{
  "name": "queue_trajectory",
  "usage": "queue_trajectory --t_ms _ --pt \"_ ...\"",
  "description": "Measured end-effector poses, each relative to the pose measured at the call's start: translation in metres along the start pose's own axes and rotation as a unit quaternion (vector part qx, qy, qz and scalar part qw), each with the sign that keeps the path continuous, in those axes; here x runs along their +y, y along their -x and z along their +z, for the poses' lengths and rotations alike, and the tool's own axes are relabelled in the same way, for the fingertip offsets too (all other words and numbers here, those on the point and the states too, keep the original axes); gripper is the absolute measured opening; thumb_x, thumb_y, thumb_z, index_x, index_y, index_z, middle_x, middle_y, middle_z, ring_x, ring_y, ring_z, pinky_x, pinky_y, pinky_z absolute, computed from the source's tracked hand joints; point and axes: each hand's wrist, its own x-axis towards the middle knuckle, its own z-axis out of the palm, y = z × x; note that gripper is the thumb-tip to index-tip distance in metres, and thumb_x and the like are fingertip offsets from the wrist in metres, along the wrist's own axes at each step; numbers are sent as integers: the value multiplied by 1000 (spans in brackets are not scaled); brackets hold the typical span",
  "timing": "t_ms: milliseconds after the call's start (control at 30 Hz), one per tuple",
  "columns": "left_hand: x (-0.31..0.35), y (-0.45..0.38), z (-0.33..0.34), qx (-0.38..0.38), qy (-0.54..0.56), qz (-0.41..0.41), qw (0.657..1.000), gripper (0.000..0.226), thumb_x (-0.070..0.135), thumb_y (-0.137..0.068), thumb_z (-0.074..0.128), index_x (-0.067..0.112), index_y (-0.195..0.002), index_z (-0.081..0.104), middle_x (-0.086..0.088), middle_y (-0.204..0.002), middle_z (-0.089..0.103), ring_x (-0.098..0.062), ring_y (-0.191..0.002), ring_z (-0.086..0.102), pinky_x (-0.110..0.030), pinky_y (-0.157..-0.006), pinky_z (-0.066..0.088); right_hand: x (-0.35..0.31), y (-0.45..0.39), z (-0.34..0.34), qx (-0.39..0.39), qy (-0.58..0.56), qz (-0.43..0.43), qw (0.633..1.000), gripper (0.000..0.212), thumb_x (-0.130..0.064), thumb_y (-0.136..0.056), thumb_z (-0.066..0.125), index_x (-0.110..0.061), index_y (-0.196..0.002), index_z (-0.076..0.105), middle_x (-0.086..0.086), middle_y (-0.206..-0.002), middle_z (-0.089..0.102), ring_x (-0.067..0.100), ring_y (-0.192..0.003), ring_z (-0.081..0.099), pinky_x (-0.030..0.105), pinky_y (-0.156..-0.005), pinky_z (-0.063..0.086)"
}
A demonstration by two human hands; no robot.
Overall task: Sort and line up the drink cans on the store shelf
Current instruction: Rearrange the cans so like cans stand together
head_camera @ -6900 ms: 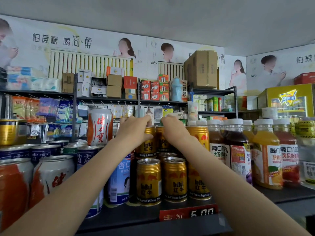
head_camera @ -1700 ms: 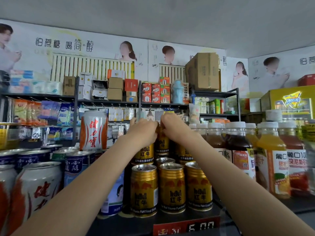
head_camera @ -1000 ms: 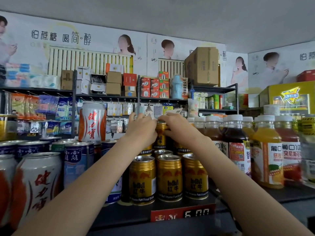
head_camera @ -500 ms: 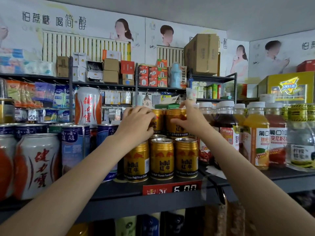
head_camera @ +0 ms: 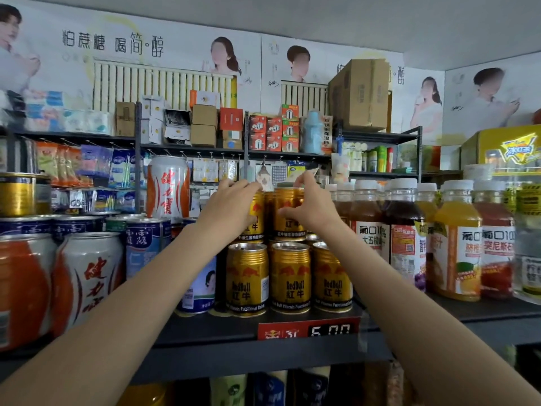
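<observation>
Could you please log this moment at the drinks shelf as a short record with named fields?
setting: store shelf with cans and bottles
left hand: grips an upper-tier gold can
right hand: grips the neighbouring upper gold can
front row: three gold cans upright, side by side, labels forward
left of them: blue-and-white can, then orange-and-white cans
right of them: juice bottles
shelf edge: red price tag
progress: upper tier not yet released

A small shop. Drink cans (head_camera: 289, 276) and bottles (head_camera: 456, 244) crowd a dark shelf (head_camera: 205, 332) with a price tag (head_camera: 308, 329) at 6 o'clock. Boxed stock (head_camera: 360, 95) sits at 1 o'clock.
</observation>
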Motion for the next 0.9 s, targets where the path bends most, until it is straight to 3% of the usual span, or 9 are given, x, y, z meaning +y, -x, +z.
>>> queue_trajectory --t_ms 100,200,367,500,600,733,833,900 --pt "-4 -4 -4 -12 22 -4 1000 58 23 -85 63 23 -138 39 2 -133 48 -24 -131 29 -42 -105 30 1 -1 9 -6 12 10 1000 60 -29 -73 78 -13 -114 38 5 -96 54 20 -86 52 27 -68 39" --pt "-7 -6 -6 -12 60 -6 998 48 21 -87 61 25 -133 47 0 -124 53 -25 -127 31 -42 -103 30 1 -1 9 -35 18 7 999 64 -32 -73 77 -12 -120 37 6 -104 57 21 -93 54 28 -72 41" --pt "-9 -7 -2 -2 71 -10 997 46 20 -89 58 27 -133 47 1 -123 53 -26 -129 30 -44 -103 29 5 0 -4 -47 -47 27 997 31 -29 -92 55 -15 -119 46 6 -115 59 18 -88 57 27 -69 44" --pt "-8 -2 0 0 60 -1 998 51 18 -94 51 24 -142 35 1 -140 44 -22 -135 26 -39 -109 25 6 0 -6 -4 1 1 1000 25 -21 -95 50 -17 -120 52 10 -121 53 15 -82 54 26 -70 43" --pt "-9 7 -8 55 92 -2 994 50 14 -96 44 20 -143 31 -1 -146 38 -19 -136 28 -34 -110 25 -4 -3 -4 50 6 -32 998 25 -20 -95 50 -18 -119 53 8 -123 49 13 -83 51 26 -75 42" --pt "-33 30 -35 184 61 -5 981 42 9 -93 44 20 -134 46 -1 -132 52 -20 -122 42 -37 -103 31 -43 1 4 72 -16 -99 992 17 -19 -94 51 -16 -107 60 2 -110 51 19 -107 51 23 -80 36" --pt "-67 51 -57 201 64 -39 977 35 9 -92 45 20 -125 53 0 -117 59 -18 -108 51 -43 -99 39 -80 8 21 27 -33 -144 989 16 -19 -92 53 -16 -105 62 4 -118 57 15 -112 50 20 -82 33" --pt "-91 64 -72 186 88 -76 976 32 9 -93 46 19 -122 55 0 -115 60 -15 -104 55 -42 -95 44 -104 7 36 7 -40 -158 987 24 -22 -91 56 -16 -114 57 3 -123 55 14 -112 49 20 -82 35"
